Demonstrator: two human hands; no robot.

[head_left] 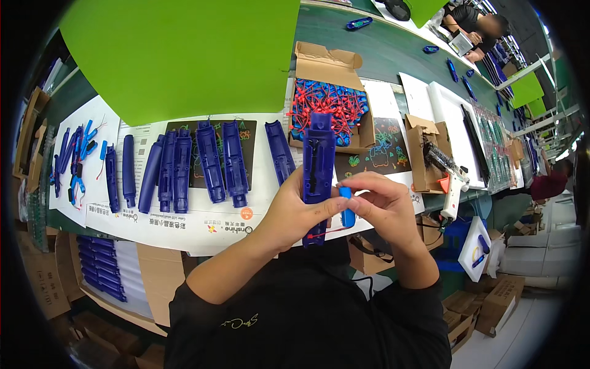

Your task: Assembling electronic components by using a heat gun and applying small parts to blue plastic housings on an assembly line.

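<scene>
My left hand (292,209) is closed round a long dark blue plastic casing half (318,163), held upright with its hollow side toward me. Black strips show inside the hollow. My right hand (387,206) pinches a small bright blue battery (348,212) just right of the casing, and my left thumb reaches across to its side. A red wire (329,232) runs from the battery's lower end toward the casing's bottom. On the white paper left of my hands lie several similar casing halves (235,163), some hollow side up.
Behind my hands stands an open cardboard box (329,58) packed with blue batteries and red wires. A glue gun (453,190) rests at the right by a small carton. A green panel (178,55) rises at the back left. Far right, a person (473,27) sits across the bench.
</scene>
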